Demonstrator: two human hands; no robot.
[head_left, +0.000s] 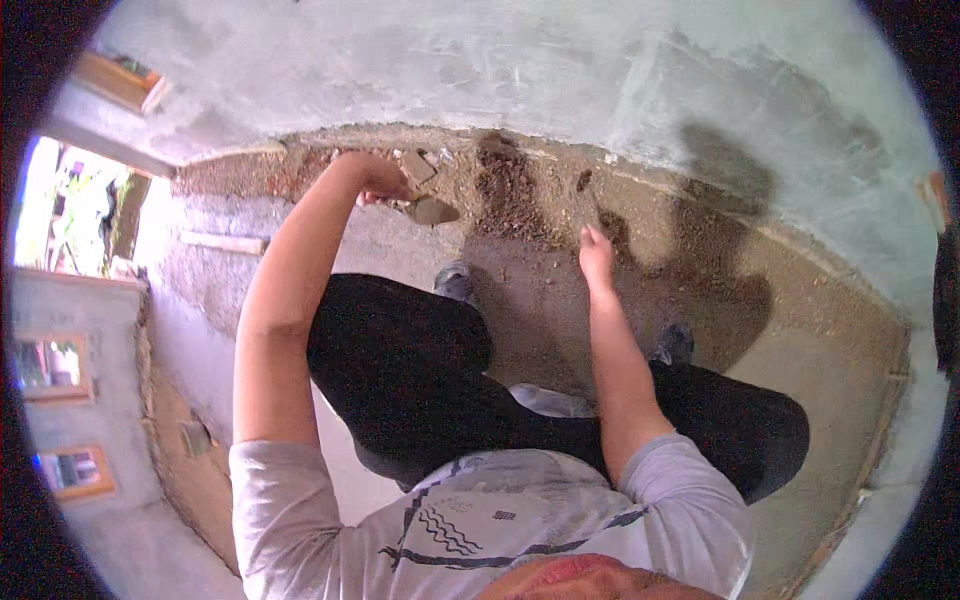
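Near the foot of the grey wall, my left hand (pixel 380 182) is closed on a trowel, whose grey, rounded blade (pixel 434 210) points right, low over the dirt strip. Its handle is hidden in my fingers. To the right, my right hand (pixel 597 258) reaches forward with the fingers closed. A thin, pale brown shape (pixel 586 205) runs up from its fingertips against the soil; whether the hand holds it I cannot make out. Between both hands lies a patch of dark, loose soil (pixel 508 190). A flat, tan broken piece (pixel 418 166) rests beside my left hand.
The plastered wall (pixel 560 70) curves along the far side above the dirt strip. A pale plank-like piece (pixel 225 243) lies on the concrete floor at left, near a bright doorway (pixel 80 210). My shoes (pixel 455 282) stand close to the soil. A lump (pixel 195 437) lies at lower left.
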